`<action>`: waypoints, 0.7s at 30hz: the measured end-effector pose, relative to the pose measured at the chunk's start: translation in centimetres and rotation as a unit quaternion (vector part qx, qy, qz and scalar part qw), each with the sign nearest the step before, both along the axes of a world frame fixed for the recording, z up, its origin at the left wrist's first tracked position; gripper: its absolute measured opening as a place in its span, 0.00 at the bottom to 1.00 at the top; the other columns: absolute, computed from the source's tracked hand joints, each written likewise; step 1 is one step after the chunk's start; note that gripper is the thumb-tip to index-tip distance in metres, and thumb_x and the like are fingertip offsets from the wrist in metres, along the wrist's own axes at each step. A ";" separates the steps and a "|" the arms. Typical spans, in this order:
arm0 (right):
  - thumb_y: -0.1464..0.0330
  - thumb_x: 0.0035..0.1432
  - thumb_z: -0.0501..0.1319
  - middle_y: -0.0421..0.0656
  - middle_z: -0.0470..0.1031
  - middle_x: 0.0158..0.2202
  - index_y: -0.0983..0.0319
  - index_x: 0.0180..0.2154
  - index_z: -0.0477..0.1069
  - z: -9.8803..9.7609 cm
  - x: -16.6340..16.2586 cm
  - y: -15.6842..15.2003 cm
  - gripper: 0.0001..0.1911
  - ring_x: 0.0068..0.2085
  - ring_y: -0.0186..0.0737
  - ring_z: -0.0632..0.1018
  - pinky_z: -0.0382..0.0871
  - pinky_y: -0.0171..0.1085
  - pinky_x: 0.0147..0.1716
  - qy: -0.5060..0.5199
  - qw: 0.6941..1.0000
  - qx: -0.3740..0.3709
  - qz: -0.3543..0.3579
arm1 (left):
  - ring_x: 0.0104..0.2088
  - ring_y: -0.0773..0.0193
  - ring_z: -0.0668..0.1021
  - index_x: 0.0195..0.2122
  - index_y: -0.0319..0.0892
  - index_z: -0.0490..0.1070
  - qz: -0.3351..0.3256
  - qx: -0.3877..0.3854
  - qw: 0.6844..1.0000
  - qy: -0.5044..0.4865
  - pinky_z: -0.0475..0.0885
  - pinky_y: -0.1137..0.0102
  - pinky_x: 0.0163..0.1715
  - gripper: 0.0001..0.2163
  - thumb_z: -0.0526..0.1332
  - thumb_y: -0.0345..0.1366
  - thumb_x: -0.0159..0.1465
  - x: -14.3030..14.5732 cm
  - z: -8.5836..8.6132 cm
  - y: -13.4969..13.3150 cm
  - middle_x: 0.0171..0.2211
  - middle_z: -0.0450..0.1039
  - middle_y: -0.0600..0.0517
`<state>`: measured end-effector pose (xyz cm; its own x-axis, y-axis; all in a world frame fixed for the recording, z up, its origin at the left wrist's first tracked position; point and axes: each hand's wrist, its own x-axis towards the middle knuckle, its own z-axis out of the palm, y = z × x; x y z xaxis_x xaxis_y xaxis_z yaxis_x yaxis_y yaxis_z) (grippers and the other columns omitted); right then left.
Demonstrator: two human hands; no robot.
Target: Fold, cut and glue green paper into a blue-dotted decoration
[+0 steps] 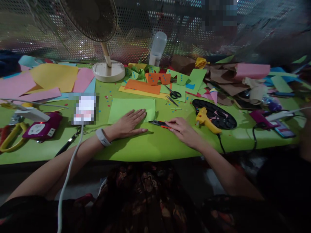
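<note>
A light green sheet of paper (132,108) lies on the bright green table cover in front of me. My left hand (130,123) rests flat on the sheet's lower right part, its fingers stretched out and the thumb pointing right. In my right hand (182,131) is a utility knife (160,124) with black and orange-red parts, pinched near its right end. The knife points left, its tip close to the sheet's lower right corner. Whether the blade touches the paper I cannot tell.
Behind the sheet lie scissors (175,94) and orange paper cutouts (157,78). A yellow glue gun (207,121) rests against a black palette (225,115) on the right. To the left are a phone (85,108), a purple power strip (43,126) and a fan (108,71).
</note>
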<state>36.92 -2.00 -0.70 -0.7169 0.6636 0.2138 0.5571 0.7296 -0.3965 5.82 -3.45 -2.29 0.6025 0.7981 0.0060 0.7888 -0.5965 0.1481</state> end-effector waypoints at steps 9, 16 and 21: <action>0.71 0.67 0.52 0.51 0.74 0.48 0.58 0.56 0.72 0.0 0.3 0.1 0.20 0.51 0.50 0.74 0.71 0.53 0.52 0.001 1.000 0.017 -0.004 | 0.72 0.53 0.44 0.72 0.35 0.39 0.023 -0.029 0.999 0.006 0.39 0.57 0.69 0.41 0.39 0.61 0.68 0.9 0.5 -0.3 0.72 0.38 0.38; 0.70 0.67 0.53 0.51 0.74 0.48 0.56 0.56 0.73 -0.5 0.5 1.1 0.19 0.50 0.50 0.74 0.71 0.55 0.50 0.006 1.000 0.025 0.003 | 0.72 0.56 0.43 0.71 0.41 0.46 0.043 -0.033 0.998 -0.042 0.43 0.57 0.68 0.28 0.39 0.48 0.74 -0.7 1.9 1.6 0.73 0.38 0.45; 0.70 0.67 0.52 0.51 0.74 0.48 0.58 0.56 0.72 -0.4 0.6 1.0 0.20 0.50 0.51 0.74 0.71 0.55 0.51 0.006 1.000 0.017 0.005 | 0.71 0.61 0.51 0.69 0.47 0.53 -0.007 -0.054 0.998 -0.036 0.45 0.58 0.68 0.23 0.40 0.40 0.74 -4.6 1.3 3.1 0.71 0.48 0.50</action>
